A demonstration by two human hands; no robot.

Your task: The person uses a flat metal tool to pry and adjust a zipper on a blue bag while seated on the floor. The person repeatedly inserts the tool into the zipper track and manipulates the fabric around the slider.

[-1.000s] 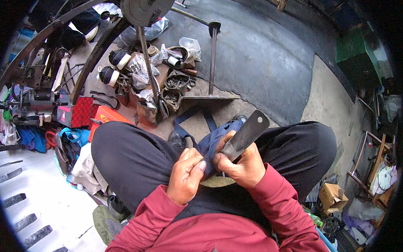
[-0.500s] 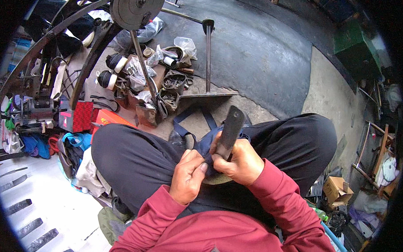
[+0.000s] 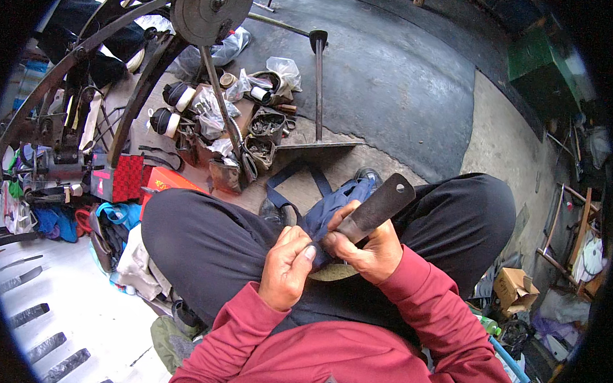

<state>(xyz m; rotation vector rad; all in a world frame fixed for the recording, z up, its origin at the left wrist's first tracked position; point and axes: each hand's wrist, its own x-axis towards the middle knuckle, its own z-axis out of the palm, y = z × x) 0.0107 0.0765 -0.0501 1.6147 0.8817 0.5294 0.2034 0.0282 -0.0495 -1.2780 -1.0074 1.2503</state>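
Note:
A flat dark metal strip [image 3: 379,206], blade-like, with a small hole near its rounded outer end, lies in the closed grip of my right hand [image 3: 372,253]. It slants up and to the right, and its other end is hidden at my fingers. Beside it my left hand [image 3: 285,270] is closed, pinching the edge of a navy cloth bag [image 3: 333,204]. The bag lies between my legs, and its strap [image 3: 276,196] loops forward on the floor. Part of a pale, rounded edge [image 3: 334,272] shows beneath my hands.
Ahead to the left stands an iron machine with a round wheel [image 3: 211,12]. Small bins of metal parts [image 3: 265,122] and a red-orange box [image 3: 168,180] sit near my left knee. A cardboard box [image 3: 516,291] lies on the right; dark strips rest on a white surface [image 3: 93,312] on the left.
The metal strip has swung from nearly upright to a slant toward the right as my right hand turned. My left hand has stayed in place. More of the navy bag shows.

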